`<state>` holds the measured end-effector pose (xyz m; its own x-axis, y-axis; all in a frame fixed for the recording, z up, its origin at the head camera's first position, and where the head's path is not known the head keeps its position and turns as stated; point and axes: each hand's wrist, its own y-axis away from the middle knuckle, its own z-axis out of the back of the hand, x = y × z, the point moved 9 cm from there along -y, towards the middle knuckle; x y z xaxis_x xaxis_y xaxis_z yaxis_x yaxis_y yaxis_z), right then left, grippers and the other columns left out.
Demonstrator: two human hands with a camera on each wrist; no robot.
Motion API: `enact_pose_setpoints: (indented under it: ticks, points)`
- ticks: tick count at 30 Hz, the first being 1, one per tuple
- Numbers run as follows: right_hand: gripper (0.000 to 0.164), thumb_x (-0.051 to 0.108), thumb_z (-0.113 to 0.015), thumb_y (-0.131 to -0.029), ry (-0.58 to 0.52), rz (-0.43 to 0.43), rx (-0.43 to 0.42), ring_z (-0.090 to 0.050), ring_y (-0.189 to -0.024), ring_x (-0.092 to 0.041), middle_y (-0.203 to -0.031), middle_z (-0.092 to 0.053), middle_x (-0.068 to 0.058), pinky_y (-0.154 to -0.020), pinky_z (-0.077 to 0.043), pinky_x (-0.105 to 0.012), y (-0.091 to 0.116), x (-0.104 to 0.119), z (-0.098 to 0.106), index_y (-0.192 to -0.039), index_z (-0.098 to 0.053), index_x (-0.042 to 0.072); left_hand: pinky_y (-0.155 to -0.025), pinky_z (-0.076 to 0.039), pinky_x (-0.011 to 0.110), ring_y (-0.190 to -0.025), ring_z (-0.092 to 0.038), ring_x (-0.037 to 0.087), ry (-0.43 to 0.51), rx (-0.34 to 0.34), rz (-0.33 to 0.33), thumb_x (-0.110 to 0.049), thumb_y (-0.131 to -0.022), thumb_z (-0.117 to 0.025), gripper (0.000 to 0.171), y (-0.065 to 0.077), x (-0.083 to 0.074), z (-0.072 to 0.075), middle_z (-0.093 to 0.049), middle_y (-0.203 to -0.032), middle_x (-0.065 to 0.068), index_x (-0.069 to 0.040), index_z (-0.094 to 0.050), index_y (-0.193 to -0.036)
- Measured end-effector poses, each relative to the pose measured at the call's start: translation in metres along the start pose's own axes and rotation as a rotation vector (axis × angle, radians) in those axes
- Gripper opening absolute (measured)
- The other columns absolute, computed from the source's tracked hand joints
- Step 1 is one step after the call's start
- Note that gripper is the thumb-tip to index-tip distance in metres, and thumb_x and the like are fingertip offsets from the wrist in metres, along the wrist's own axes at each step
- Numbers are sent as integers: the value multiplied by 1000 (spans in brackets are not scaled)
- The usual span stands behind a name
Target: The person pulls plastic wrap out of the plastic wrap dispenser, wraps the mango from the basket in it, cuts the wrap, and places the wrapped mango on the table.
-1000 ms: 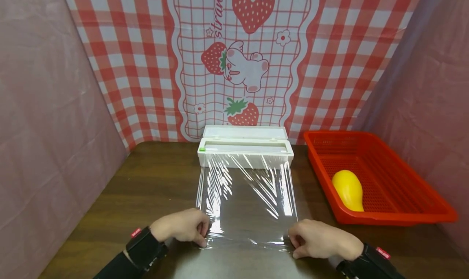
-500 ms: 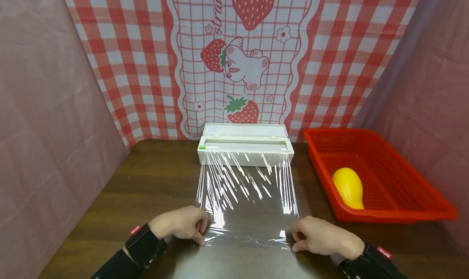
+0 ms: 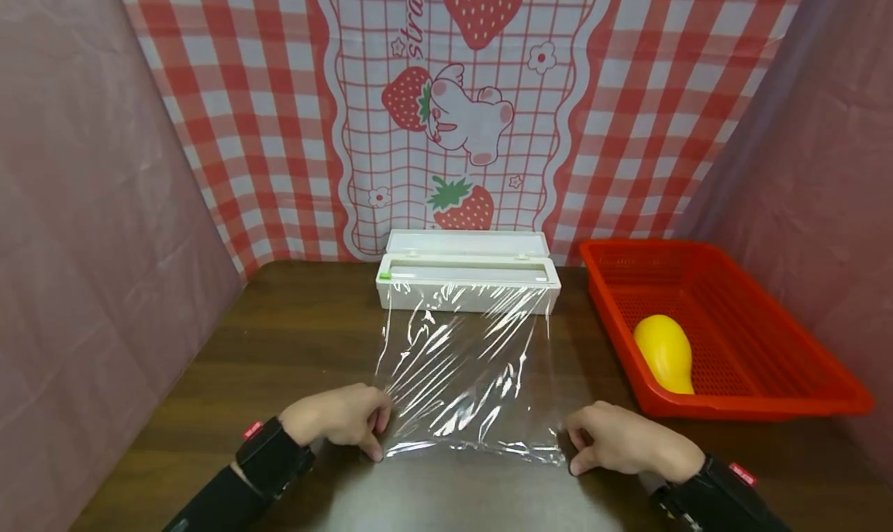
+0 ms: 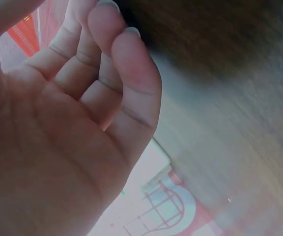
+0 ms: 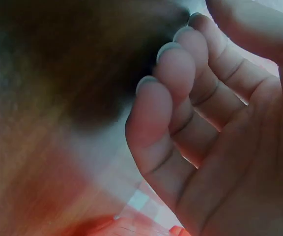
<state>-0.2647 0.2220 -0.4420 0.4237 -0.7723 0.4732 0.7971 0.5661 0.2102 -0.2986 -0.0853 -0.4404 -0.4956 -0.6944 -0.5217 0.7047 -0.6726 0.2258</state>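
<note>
A sheet of clear cling film (image 3: pixel 467 385) runs from the front of a white cling film dispenser (image 3: pixel 467 298) toward me, wrinkled and shiny. My left hand (image 3: pixel 342 419) pinches its near left corner, thumb against curled fingers. At the near right corner, my right hand (image 3: pixel 621 439) pinches the edge in the same way. The film is so transparent at the fingertips that its exact hold is hard to see. The dispenser's lid (image 3: pixel 467 243) stands raised at the back. In both wrist views the fingers are curled, but no film can be made out between them.
A red plastic basket (image 3: pixel 774 406) stands on the right with a yellow, rounded, pear-shaped object (image 3: pixel 664 354) inside. Behind the brown wooden table (image 3: pixel 293 326) hangs a checked strawberry cloth (image 3: pixel 279 129). Pink cloth (image 3: pixel 91 206) closes in the sides.
The hands have moved slightly apart, the left one leftward and the right one rightward. The wrinkles in the film now slant differently and its near edge looks wider. The view has tilted slightly.
</note>
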Motion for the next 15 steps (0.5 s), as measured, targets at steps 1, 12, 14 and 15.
enact_pose_setpoints:
  ticks: [1,12,14,15]
  points:
    - [32,35,-87,-78,8,6,-6,-47,-62,-5,-63,-46,14,-57,-37,-25,0,0,1,-71,-57,25,-56,-43,24,-59,-50,5,-4,1,1,-16,-71,-93,36,0,1,1,-54,-66,-9,-17,-58,-78]
    - [21,29,-82,-87,120,124,-222,-48,-69,-3,-76,-50,17,-61,-44,-25,-13,42,13,-82,-61,26,-57,-44,24,-60,-51,4,-5,28,-23,-13,-72,-93,36,0,-1,-2,-54,-67,-9,-17,-58,-80]
    - [22,31,-83,-85,175,136,-259,-48,-75,-5,-82,-48,15,-62,-45,-26,-17,49,11,-88,-62,23,-56,-43,24,-60,-51,5,-2,32,-20,-13,-72,-92,36,0,-2,-1,-54,-67,-9,-17,-58,-80]
    - [25,32,-84,-83,206,129,-261,-48,-78,-7,-84,-47,14,-62,-44,-27,-18,51,9,-91,-62,22,-56,-43,24,-59,-51,5,-2,33,-19,-13,-73,-92,35,0,-2,-1,-54,-67,-9,-17,-58,-80]
